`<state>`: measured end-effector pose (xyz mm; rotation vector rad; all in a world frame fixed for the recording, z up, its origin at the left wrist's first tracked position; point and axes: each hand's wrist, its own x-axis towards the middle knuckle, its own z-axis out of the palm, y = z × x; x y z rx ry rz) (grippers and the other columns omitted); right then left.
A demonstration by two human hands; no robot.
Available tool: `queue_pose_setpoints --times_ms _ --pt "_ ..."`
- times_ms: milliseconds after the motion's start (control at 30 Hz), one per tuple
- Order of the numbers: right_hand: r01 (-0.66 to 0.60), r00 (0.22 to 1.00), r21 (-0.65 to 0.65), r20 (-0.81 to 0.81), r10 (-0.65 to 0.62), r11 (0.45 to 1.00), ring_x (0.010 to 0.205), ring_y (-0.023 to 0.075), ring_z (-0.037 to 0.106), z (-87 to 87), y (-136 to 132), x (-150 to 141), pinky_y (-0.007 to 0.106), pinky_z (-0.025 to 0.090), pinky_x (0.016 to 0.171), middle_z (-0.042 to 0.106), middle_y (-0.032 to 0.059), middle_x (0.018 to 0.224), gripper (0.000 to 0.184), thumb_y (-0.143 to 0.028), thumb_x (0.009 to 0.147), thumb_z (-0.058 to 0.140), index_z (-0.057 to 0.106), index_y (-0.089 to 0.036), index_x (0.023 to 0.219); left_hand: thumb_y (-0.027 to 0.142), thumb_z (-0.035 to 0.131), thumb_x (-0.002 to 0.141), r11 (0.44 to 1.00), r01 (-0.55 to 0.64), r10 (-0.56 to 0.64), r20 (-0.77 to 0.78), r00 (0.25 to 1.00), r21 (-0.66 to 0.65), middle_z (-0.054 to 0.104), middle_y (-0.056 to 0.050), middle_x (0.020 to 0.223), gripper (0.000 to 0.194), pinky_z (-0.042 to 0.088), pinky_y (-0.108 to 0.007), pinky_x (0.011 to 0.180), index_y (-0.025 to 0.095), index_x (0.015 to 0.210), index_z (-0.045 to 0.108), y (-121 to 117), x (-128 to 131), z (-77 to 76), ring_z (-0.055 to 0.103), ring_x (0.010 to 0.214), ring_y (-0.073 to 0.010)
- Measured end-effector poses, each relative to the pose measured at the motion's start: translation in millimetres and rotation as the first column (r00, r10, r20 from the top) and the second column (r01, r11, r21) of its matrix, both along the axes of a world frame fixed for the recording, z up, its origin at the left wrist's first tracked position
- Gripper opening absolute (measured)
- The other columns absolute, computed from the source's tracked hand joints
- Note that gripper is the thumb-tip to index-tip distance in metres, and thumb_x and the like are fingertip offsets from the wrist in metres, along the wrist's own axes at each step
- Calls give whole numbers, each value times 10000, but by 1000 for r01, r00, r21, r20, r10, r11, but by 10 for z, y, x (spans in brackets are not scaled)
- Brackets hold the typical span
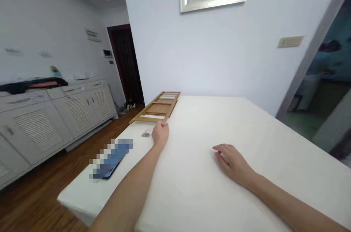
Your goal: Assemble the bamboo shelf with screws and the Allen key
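Left hand (161, 134): centre, fingers curled at near end of wooden rack (159, 109); cannot tell if gripping
Right hand (232, 161): lower right, fingers loosely parted over counter (192, 180)

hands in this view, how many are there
2: the left hand at the near corner of the wooden frame, and the right hand over the white table. No others show.
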<state>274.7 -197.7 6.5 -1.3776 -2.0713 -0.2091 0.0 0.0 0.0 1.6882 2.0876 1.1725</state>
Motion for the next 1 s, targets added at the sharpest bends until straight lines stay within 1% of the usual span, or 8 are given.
queue_pose_setpoints --times_ms 200,400,467,567,733,1000 --pt "-34 999 18 -8 34 999 901 195 630 40 -30 -26 395 508 845 686 78 964 210 -213 945 407 591 -213 1047 390 538 861 1000 -11 11 3 1000 -11 703 -72 845 164 463 -331 717 227 872 535 -21 -21 8 671 838 -257" --pt "-44 999 -7 6 44 999 888 194 629 18 -22 -16 394 494 851 685 80 965 212 -209 947 404 604 -206 1017 447 550 854 998 -51 52 43 998 -28 713 -125 934 346 479 -355 721 179 1064 493 10 -29 -9 680 880 -284" --pt "-46 999 -8 7 46 999 891 195 626 26 -26 -18 393 490 852 685 79 962 213 -206 949 402 603 -202 1020 442 552 853 999 -45 46 55 997 -28 714 -135 960 371 482 -359 739 166 1094 494 21 -32 -13 680 902 -287" --pt "-44 999 -9 8 45 999 893 195 624 38 -30 -20 390 487 848 685 80 962 210 -203 948 404 601 -199 1021 418 569 842 1000 -13 14 67 998 -26 723 -125 961 335 484 -355 772 172 1067 539 44 -44 -30 678 930 -284" --pt "-45 999 -10 12 45 999 888 192 628 30 -22 -10 383 488 839 684 77 954 209 -202 946 405 601 -203 1018 371 567 841 1000 28 -27 79 996 -9 733 -111 906 218 485 -348 801 186 944 617 83 -69 -73 683 921 -275" --pt "-50 999 -2 9 50 999 896 189 626 -20 15 12 378 487 846 685 70 954 204 -201 944 409 598 -208 1022 345 567 841 999 33 -37 116 993 38 731 -98 875 202 494 -325 768 172 921 633 87 -76 -83 690 834 -240"
